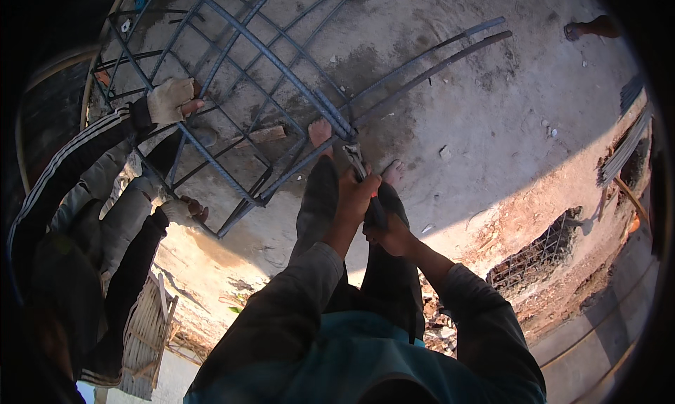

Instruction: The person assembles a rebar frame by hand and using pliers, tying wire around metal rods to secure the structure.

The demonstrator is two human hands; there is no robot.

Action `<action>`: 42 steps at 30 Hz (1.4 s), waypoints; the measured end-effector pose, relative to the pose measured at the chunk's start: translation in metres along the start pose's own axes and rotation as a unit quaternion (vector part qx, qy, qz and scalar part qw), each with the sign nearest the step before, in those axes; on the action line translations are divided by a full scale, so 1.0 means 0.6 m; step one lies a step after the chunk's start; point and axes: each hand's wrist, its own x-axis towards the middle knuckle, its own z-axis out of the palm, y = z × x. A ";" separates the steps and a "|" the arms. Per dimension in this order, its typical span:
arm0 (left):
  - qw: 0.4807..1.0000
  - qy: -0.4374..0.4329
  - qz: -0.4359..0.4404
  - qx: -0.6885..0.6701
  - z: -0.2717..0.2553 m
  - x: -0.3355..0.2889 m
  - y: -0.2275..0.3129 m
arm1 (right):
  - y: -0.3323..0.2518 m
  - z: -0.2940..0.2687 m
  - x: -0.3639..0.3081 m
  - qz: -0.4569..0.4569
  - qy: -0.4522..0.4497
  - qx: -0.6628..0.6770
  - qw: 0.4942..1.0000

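2 hands — left hand (356, 193), right hand (391, 237) — clenched on pliers (360, 166), rebar cage (271, 56) ahead, co-worker's gloved hand (171, 100) alongside

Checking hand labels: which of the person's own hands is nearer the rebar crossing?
Left. The left hand grips the pliers just below the rebar crossing; the right hand holds the handles lower down.

The dusty concrete floor (492, 116) carried a rebar grid (267, 74), scattered small stones (444, 152), and rubble (439, 327) near the person's feet.
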 end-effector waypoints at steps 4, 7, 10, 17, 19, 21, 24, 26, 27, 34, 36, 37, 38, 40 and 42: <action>0.964 0.172 0.125 0.161 0.054 0.005 -0.028 | 0.021 -0.025 0.032 -0.184 0.151 -0.232 0.943; 0.915 0.297 0.169 0.215 0.119 0.001 0.029 | 0.033 -0.020 0.054 -0.266 0.186 -0.260 0.910; 0.970 0.211 -0.013 0.119 0.083 0.012 0.010 | 0.026 0.012 0.047 -0.178 0.263 -0.281 0.906; 0.941 -0.165 -0.193 -0.222 -0.003 -0.016 0.043 | -0.026 0.026 -0.049 0.009 0.008 0.242 0.970; 0.898 -0.280 -0.196 -0.275 -0.023 0.005 0.032 | -0.023 0.028 -0.033 0.013 -0.125 0.403 0.907; 0.892 -0.293 -0.205 -0.276 -0.030 0.004 0.041 | -0.018 0.047 -0.039 0.035 -0.130 0.469 0.873; 0.893 -0.283 -0.218 -0.272 -0.032 -0.001 0.052 | -0.022 0.058 -0.036 0.081 -0.116 0.469 0.872; 0.888 -0.280 -0.234 -0.281 -0.035 -0.002 0.049 | -0.038 0.067 -0.039 0.090 -0.049 0.381 0.919; 0.917 -0.236 -0.211 -0.243 -0.031 -0.003 0.048 | -0.045 0.068 -0.041 0.093 -0.013 0.335 0.938; 0.900 0.342 0.141 0.230 0.112 -0.032 -0.020 | 0.070 0.028 0.027 -0.186 0.264 -0.175 0.930; 0.895 0.361 0.111 0.238 0.118 -0.004 -0.025 | 0.068 0.016 0.030 -0.143 0.288 -0.213 0.922; 0.933 0.309 0.095 0.157 0.109 -0.003 -0.022 | 0.046 0.016 0.020 -0.121 0.297 -0.226 0.920; 0.960 0.259 0.051 0.094 0.099 0.006 -0.018 | 0.025 0.022 0.019 -0.104 0.328 -0.260 0.902; 0.986 0.158 -0.050 -0.033 0.075 -0.001 -0.023 | -0.001 0.039 -0.003 -0.055 0.381 -0.323 0.864; 0.966 -0.077 -0.110 -0.223 0.035 -0.006 0.007 | -0.060 0.032 -0.035 -0.028 0.273 -0.217 0.937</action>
